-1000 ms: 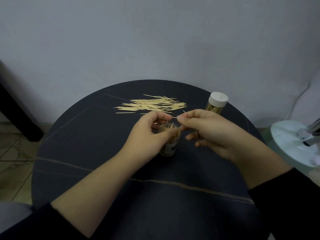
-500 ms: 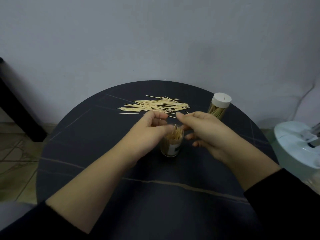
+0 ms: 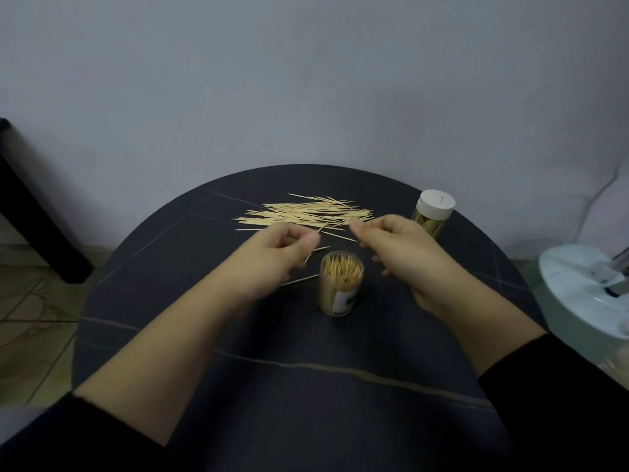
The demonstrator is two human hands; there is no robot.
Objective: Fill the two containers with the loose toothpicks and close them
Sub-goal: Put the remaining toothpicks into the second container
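One toothpick (image 3: pixel 309 255) is pinched by the left hand (image 3: pixel 279 253); the right hand's (image 3: pixel 391 248) hold is unclear. Upright insertion into the container (image 3: pixel 341 287) between them is advised.

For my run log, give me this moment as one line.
stage: filling | left hand: pinches toothpick | right hand: by loose pile, grip unclear | open container: nearly full, lidless | second container: capped
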